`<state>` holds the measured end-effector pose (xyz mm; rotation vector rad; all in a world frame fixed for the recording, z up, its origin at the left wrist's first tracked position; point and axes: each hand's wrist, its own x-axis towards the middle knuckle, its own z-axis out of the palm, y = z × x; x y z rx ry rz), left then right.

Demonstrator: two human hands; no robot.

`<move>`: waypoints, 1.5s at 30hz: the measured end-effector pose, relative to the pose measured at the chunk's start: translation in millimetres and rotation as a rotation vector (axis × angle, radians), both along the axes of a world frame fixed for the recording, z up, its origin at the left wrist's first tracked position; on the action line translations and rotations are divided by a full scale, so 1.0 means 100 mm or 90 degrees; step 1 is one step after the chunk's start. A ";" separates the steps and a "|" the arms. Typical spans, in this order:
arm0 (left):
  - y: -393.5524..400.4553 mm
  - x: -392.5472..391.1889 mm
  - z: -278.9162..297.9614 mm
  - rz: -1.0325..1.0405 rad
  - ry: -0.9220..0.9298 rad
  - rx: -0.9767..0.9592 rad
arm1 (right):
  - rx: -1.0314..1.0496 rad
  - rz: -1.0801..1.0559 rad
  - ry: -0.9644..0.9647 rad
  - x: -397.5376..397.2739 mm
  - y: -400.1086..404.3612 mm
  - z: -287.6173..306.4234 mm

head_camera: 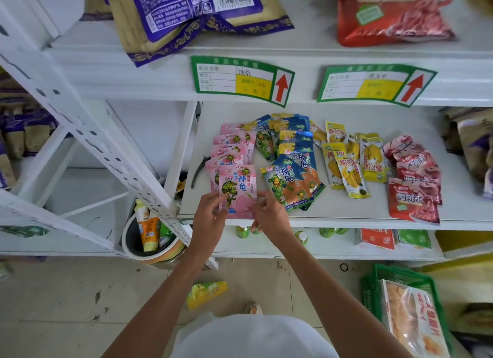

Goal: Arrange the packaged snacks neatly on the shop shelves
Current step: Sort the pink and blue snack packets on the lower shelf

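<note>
A pink turtle-print snack packet (238, 187) lies at the front of a row of several pink packets (229, 148) on the white middle shelf (346, 211). My left hand (209, 219) pinches its lower left edge and my right hand (269, 216) pinches its lower right edge. To the right lie blue turtle packets (292, 168), yellow mango packets (349, 165) and red cherry packets (413, 179), each in a rough overlapping row.
A black clip (198, 171) lies left of the pink row. Purple bags (186, 16) and a red bag (392, 13) sit on the upper shelf. A bucket of bottles (149, 240), a yellow packet (206, 293) on the floor and a green basket (405, 312) stand below.
</note>
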<state>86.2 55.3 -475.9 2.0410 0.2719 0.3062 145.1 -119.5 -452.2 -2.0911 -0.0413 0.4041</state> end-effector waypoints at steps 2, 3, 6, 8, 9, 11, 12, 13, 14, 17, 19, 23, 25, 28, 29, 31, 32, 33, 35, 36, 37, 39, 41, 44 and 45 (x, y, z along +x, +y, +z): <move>0.01 -0.01 0.00 0.000 0.002 -0.016 | -0.017 0.007 -0.007 -0.02 0.00 0.00; 0.01 0.00 -0.01 0.000 -0.005 -0.019 | -0.025 0.011 -0.012 -0.03 0.00 0.00; 0.02 0.01 -0.06 -0.006 -0.042 0.008 | -0.017 0.013 -0.019 0.00 -0.01 0.01; 0.02 -0.01 -0.08 -0.005 -0.071 0.038 | -0.003 0.006 -0.009 -0.01 -0.02 0.01; 0.02 -0.02 -0.07 0.000 -0.075 0.042 | 0.002 0.004 -0.008 -0.01 -0.02 0.02; 0.01 -0.03 -0.04 0.009 -0.068 0.032 | -0.007 0.005 -0.018 -0.02 -0.01 0.05; 0.01 -0.03 -0.03 0.013 -0.068 0.023 | -0.028 0.012 -0.031 -0.02 0.00 0.06; 0.01 -0.03 -0.04 0.017 -0.073 0.010 | -0.053 0.022 -0.046 -0.03 0.01 0.07; 0.01 -0.03 -0.05 0.023 -0.079 -0.005 | -0.068 0.031 -0.060 -0.03 0.02 0.08; 0.00 -0.05 -0.06 0.067 -0.083 -0.043 | -0.037 0.045 -0.085 0.00 0.07 0.07; 0.02 -0.02 -0.07 0.091 -0.079 -0.038 | -0.006 0.043 -0.088 0.05 0.09 0.06; 0.12 0.05 -0.11 0.090 -0.086 -0.014 | -0.008 0.038 -0.083 0.21 0.15 0.16; 0.13 0.05 -0.11 0.103 -0.108 0.006 | -0.033 0.018 -0.095 0.34 0.20 0.21; 0.14 0.02 -0.10 0.104 -0.135 0.025 | -0.129 -0.013 -0.164 0.49 0.29 0.27; 0.14 0.01 -0.10 0.106 -0.133 0.035 | -0.166 -0.012 -0.170 0.53 0.33 0.28; 0.14 0.02 -0.10 0.110 -0.125 0.053 | -0.245 0.004 -0.132 0.57 0.38 0.28; 0.15 0.04 -0.09 0.109 -0.121 0.057 | -0.277 0.007 -0.113 0.59 0.39 0.27; 0.16 0.06 -0.08 0.106 -0.115 0.067 | -0.297 0.005 -0.101 0.61 0.41 0.25; 0.20 0.08 -0.05 0.100 -0.097 0.118 | -0.292 -0.014 -0.090 0.64 0.42 0.23; 0.22 0.09 -0.04 0.095 -0.083 0.148 | -0.270 -0.028 -0.087 0.63 0.42 0.23; 0.23 0.09 -0.04 0.091 -0.069 0.173 | -0.241 -0.045 -0.088 0.62 0.41 0.25; 0.23 0.09 -0.03 0.088 -0.054 0.203 | -0.204 -0.076 -0.104 0.60 0.37 0.31; 0.24 0.10 0.01 0.086 -0.042 0.217 | -0.195 -0.107 -0.136 0.62 0.30 0.40; 0.24 0.14 0.05 0.083 -0.007 0.246 | -0.116 -0.177 -0.171 0.65 0.19 0.52; 0.24 0.15 0.06 0.080 0.014 0.255 | -0.080 -0.199 -0.175 0.64 0.15 0.57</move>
